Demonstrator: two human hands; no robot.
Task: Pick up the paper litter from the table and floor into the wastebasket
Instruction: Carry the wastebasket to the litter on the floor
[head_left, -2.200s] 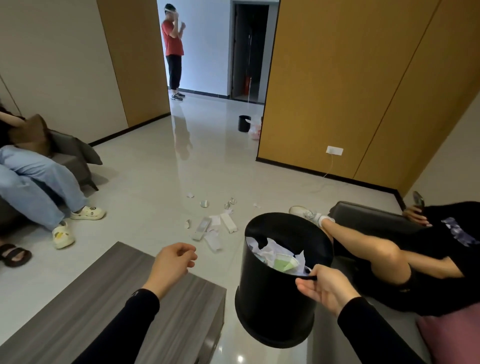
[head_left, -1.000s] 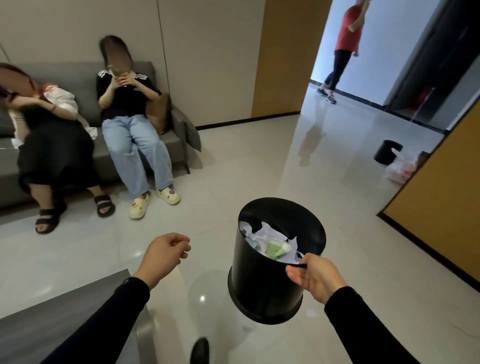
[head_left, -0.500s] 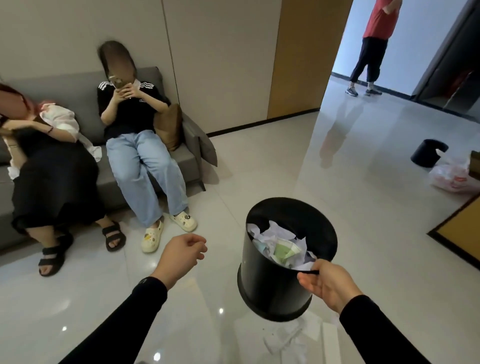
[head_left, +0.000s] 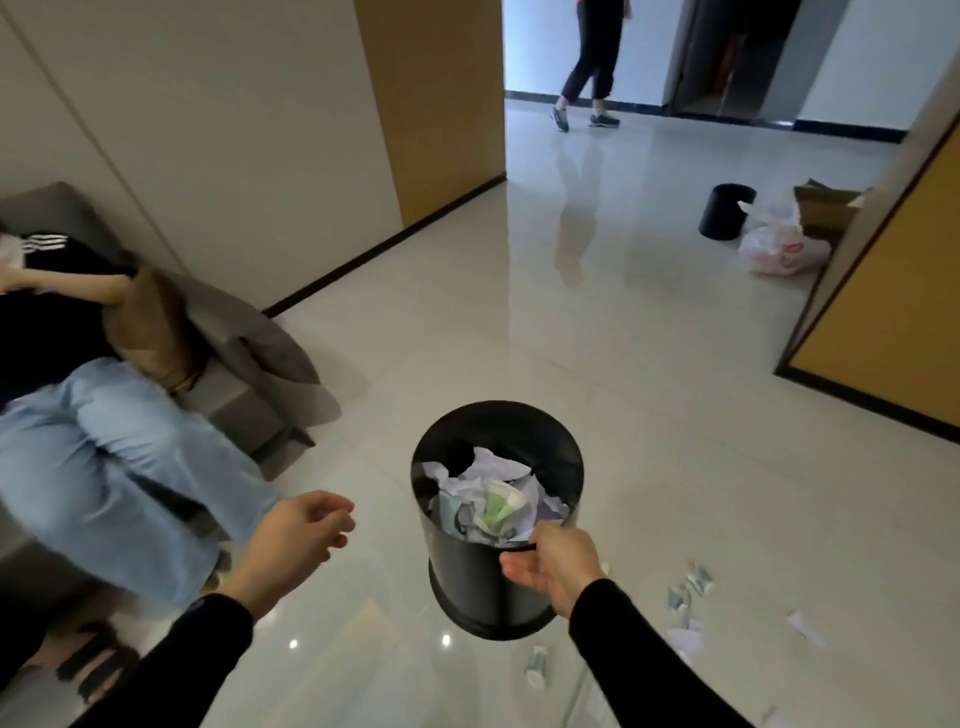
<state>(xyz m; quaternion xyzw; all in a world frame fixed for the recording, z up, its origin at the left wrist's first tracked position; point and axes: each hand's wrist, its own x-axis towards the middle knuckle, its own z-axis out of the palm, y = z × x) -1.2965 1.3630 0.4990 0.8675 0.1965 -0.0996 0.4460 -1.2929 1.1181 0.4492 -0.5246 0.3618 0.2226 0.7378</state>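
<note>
My right hand (head_left: 551, 569) grips the near rim of a black wastebasket (head_left: 467, 582) and holds it above the floor. Crumpled white and green paper (head_left: 493, 501) fills its bottom. My left hand (head_left: 298, 540) hovers left of the basket with fingers loosely curled and nothing in it. Several paper scraps (head_left: 688, 597) lie on the glossy tile floor to the lower right, and one small rolled piece (head_left: 537, 666) lies just below the basket.
A seated person's legs in blue jeans (head_left: 104, 467) and a grey sofa (head_left: 244, 374) are close on the left. A second black bin (head_left: 724, 210), a plastic bag (head_left: 779, 249) and a cardboard box (head_left: 826, 208) stand far right. A person (head_left: 592, 62) walks in the doorway.
The view has swung right and closer to the floor litter, which now shows at lower right. The basket stays in my right hand; my left hand's fingers have loosened.
</note>
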